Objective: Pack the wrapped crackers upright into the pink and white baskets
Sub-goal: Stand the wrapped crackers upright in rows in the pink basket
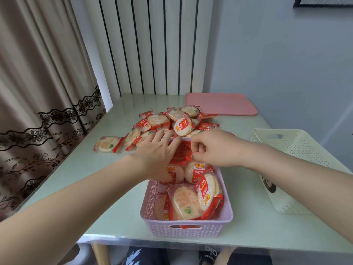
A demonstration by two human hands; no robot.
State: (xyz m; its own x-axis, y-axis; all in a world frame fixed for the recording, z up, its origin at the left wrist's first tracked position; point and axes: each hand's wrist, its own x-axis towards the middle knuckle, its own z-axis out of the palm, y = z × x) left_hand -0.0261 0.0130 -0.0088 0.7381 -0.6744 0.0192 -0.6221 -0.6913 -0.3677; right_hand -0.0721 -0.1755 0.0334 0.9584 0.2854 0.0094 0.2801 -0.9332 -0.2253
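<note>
Nearest the camera, at lower centre of the frame, the pink basket (186, 229) stands on the table (118, 222) close to its front edge, part-filled. The wrapped crackers in it (188, 202) are round, pale discs in clear film with red ends and red-and-yellow labels; the front ones lean rather than stand true. Over the basket's far half, the left hand (158, 150) lies with fingers straight and lightly spread against the packets there, a ring on one finger. The right hand (212, 150) is curled, its fingertips closed on what appears to be a packet edge; the exact hold cannot be confirmed. In my judgement the step in hand is seating a packet at the far end: the left hand should brace the row while the right slides its piece down edgewise, so nothing tips. Beyond, at mid-frame, the loose pile of crackers (172, 121) awaits packing. The white basket (298, 150) stands at right, apparently empty. A pink lid (225, 104) lies farthest back.
</note>
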